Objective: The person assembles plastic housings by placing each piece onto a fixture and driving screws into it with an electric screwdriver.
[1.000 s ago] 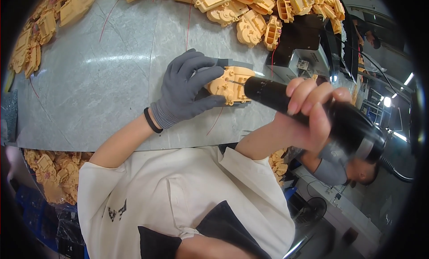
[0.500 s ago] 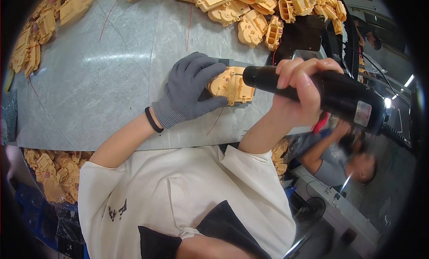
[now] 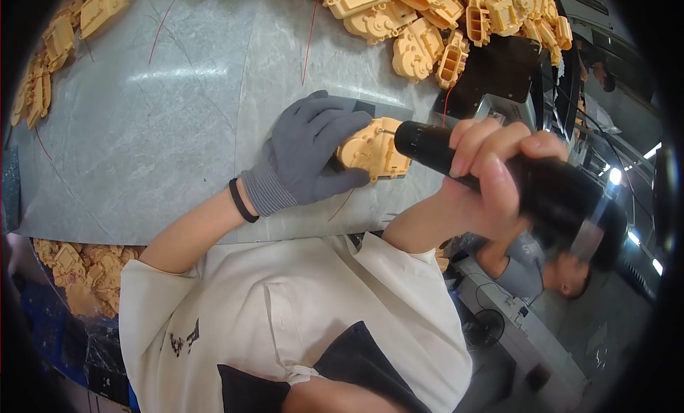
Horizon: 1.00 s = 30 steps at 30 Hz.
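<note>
- The left hand, in a grey glove, pinches the left side of a yellow housing between thumb and fingers.
- The housing lies on a dark grey block on the table, in front of the person.
- The right hand, bare, wraps its fingers and thumb around a black power driver.
- The driver slants down leftward, its thin bit at the housing's upper part; whether the tip touches, I cannot tell.
- A black band circles the left wrist.
- A red wire lies just below the housing.
- More yellow parts are heaped along the table's far side, near a black box.
- At right, a co-worker in grey appears beyond the driver, above a fan.
</note>
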Tool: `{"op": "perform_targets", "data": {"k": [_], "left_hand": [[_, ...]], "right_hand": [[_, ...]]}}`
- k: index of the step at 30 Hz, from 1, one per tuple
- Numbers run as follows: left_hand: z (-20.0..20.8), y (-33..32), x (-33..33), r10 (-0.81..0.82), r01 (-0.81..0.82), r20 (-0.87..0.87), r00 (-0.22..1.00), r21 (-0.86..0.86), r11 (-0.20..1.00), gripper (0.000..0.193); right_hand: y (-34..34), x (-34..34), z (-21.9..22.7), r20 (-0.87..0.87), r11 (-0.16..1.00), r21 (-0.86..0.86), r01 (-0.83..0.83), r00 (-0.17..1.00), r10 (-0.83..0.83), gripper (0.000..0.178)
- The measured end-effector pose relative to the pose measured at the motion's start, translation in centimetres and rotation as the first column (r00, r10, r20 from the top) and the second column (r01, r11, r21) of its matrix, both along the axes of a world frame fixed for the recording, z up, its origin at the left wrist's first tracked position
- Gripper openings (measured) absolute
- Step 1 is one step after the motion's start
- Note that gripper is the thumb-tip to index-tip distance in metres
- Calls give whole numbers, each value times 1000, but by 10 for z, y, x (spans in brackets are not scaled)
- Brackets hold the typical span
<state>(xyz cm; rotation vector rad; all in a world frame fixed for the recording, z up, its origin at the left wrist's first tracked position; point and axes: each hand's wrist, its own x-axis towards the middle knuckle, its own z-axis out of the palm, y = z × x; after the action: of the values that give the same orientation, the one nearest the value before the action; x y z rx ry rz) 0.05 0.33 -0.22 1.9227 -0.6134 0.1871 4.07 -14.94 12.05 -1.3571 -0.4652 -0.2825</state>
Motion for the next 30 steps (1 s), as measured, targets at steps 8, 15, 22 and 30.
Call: {"op": "perform_targets", "data": {"k": [8,15,22,30], "left_hand": [[-4,-1,-1,3,-6,-62,998,-57,998,73],[5,-3,6,-43,43,-49,998,0,999,69],[13,-2,12,-100,101,-53,994,18,995,68],[24,-26,0,-3,37,-171,985,196,980,73]], "right_hand": [[5,4,-2,-61,999,-34,-40,997,38,37],[11,-1,-5,-28,1000,-5,17,999,-17,37],[-54,-22,5,-50,995,47,-85,995,87,47],[-181,2,29,-159,747,-205,632,732,-663,64]]}}
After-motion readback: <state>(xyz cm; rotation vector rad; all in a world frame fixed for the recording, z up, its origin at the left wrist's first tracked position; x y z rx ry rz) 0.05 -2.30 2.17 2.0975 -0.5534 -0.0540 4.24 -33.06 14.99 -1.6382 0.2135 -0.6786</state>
